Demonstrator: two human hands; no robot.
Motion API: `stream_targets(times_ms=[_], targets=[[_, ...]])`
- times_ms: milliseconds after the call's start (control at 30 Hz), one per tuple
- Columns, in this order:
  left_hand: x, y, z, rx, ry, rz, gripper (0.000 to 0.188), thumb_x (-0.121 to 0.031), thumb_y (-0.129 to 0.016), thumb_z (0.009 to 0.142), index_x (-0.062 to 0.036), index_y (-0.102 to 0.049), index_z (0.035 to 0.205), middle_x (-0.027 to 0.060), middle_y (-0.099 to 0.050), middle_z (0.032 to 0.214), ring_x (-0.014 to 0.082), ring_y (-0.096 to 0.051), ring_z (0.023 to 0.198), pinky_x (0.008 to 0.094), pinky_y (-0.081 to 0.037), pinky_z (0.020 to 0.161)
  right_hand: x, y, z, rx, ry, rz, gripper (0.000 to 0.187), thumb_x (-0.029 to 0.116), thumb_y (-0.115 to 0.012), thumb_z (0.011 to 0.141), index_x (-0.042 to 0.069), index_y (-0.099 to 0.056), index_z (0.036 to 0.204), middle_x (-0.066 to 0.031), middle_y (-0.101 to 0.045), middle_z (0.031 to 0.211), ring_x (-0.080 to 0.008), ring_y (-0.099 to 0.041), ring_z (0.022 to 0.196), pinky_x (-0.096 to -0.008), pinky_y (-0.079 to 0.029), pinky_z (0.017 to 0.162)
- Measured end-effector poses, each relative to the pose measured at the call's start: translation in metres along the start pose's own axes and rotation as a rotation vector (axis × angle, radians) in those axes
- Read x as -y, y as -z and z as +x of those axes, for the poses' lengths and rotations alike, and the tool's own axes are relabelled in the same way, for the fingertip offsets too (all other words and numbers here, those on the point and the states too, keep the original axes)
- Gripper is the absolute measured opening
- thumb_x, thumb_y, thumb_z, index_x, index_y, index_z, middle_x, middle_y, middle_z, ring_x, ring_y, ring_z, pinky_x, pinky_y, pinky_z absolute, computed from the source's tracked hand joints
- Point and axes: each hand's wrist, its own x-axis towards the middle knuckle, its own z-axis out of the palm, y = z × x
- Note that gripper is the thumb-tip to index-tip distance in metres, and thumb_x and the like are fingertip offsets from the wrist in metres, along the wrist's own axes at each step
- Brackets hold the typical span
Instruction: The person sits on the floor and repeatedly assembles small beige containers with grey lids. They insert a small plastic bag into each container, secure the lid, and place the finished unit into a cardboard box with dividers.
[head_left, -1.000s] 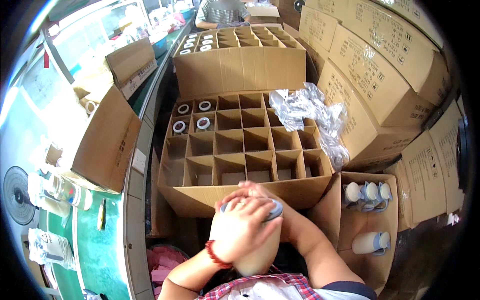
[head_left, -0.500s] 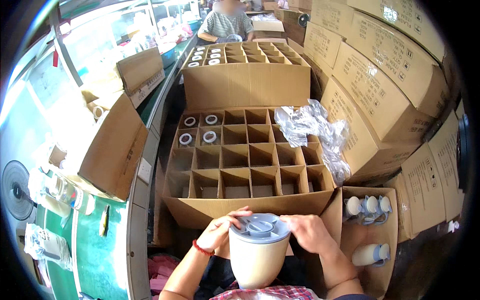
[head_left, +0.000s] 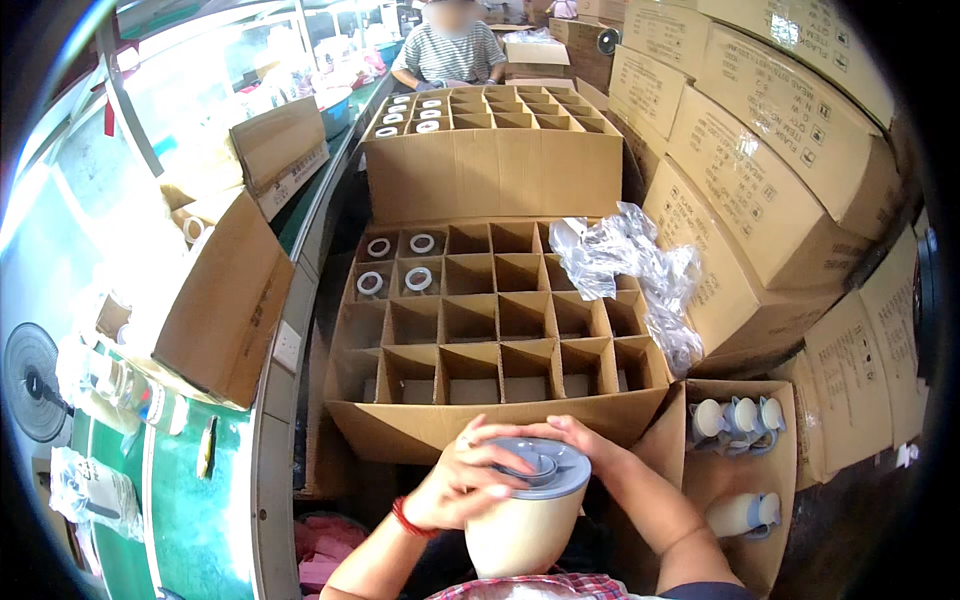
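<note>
A cream, tapered container [head_left: 524,540] stands upright against my lap, topped by a round grey lid [head_left: 570,474] with a raised middle. My left hand [head_left: 468,470], a red cord on its wrist, has its fingers curled over the lid's raised middle and left side. Around the lid's far right rim bends my right hand [head_left: 585,440], its fingertips partly hidden behind the lid. Just beyond my hands is a large carton [head_left: 480,418] with cardboard dividers. Several clear glass vessels with white rims [head_left: 418,279] sit in its far left compartments.
Crumpled clear plastic [head_left: 620,255] lies over the large carton's right side. A smaller box [head_left: 785,400] at my right holds several cream jugs [head_left: 745,513] with blue-grey handles. Stacked cartons [head_left: 760,180] rise on the right; a green workbench [head_left: 190,530] runs along the left. A co-worker [head_left: 455,55] faces me beyond another divided carton.
My left hand has moved over the lid's middle. My right hand has gone from the lid's right side to its far rim. The container has tilted slightly and moved a little right.
</note>
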Motion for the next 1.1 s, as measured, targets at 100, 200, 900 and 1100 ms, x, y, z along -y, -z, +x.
stream_targets(times_ms=[100, 200, 900, 1100], targets=[[0.059, -0.008, -0.035, -0.120, 0.113, -0.898, 0.033, -0.040, -0.057, 0.096, -0.0119, -0.073, 0.092, 0.0201, -0.050, 0.141, 0.0388, -0.016, 0.147, 0.0560, -0.009, 0.116, 0.021, -0.022, -0.048, -0.221, 0.171, -0.896, 0.057, 0.039, -0.032, 0.104, -0.004, -0.049, 0.136, -0.0235, -0.065, 0.120, -0.0282, -0.063, 0.112, -0.0346, -0.045, 0.099], [0.069, -0.008, -0.035, -0.082, 0.158, -0.935, 0.035, -0.041, -0.056, 0.097, -0.0106, -0.072, 0.092, 0.0248, -0.046, 0.143, 0.0407, -0.016, 0.147, 0.0580, -0.010, 0.115, 0.035, -0.068, -0.072, -0.371, 0.286, -1.393, 0.047, 0.035, -0.038, 0.104, -0.002, -0.061, 0.122, -0.0261, -0.067, 0.099, -0.0389, -0.067, 0.093, -0.0422, -0.053, 0.082], [0.045, 0.009, -0.019, -0.098, 0.042, -0.492, 0.035, -0.037, -0.062, 0.089, -0.0073, -0.077, 0.080, 0.0091, -0.070, 0.104, 0.0350, -0.044, 0.130, 0.0571, -0.009, 0.116, 0.016, -0.024, -0.027, -0.021, 0.288, -0.751, 0.054, 0.034, -0.033, 0.104, -0.008, -0.052, 0.133, -0.0213, -0.051, 0.140, -0.0320, -0.041, 0.136, -0.0417, -0.027, 0.115], [0.088, -0.007, -0.025, -0.063, -0.028, -0.956, 0.033, -0.035, -0.059, 0.094, -0.0079, -0.075, 0.082, 0.0210, -0.061, 0.120, 0.0460, -0.029, 0.138, 0.0611, -0.015, 0.112, 0.024, -0.069, -0.053, -0.202, 0.567, -1.323, 0.041, 0.026, -0.037, 0.104, -0.004, -0.062, 0.117, -0.0284, -0.061, 0.119, -0.0476, -0.056, 0.114, -0.0473, -0.040, 0.105]])
